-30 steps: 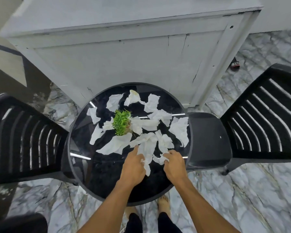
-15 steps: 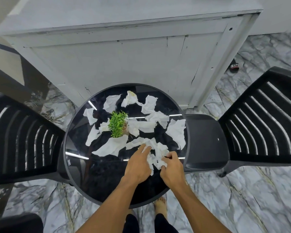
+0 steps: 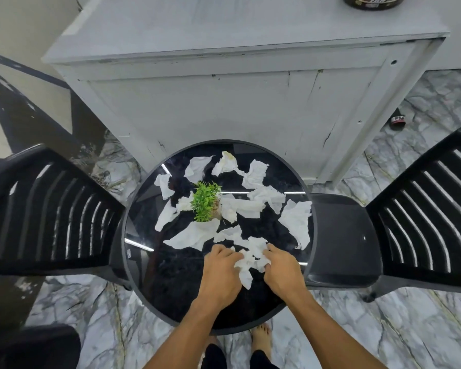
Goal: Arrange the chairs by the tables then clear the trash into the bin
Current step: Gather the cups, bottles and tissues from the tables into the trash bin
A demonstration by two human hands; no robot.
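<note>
A round black glass table (image 3: 171,283) stands before me, strewn with several crumpled white tissues. Between my two hands lies a bunched wad of tissue (image 3: 250,259). My left hand (image 3: 220,272) grips its left side with curled fingers, and my right hand (image 3: 284,270) grips its right side. More tissues lie farther off, such as a large one (image 3: 297,223) at the right and another (image 3: 192,237) below a small green plant (image 3: 206,201) at the table's middle. A black slatted chair (image 3: 45,211) stands at the left and another (image 3: 423,211) at the right.
A grey-white cabinet (image 3: 224,102) rises just behind the table, with a dark round tin (image 3: 371,2) on its top. A small dark object (image 3: 397,121) lies on the marble floor at the right. My bare feet (image 3: 261,339) show under the table's near edge.
Both hands have drawn the near tissues together into one wad and curled round it. The camera has tilted up a little, showing more of the cabinet top.
</note>
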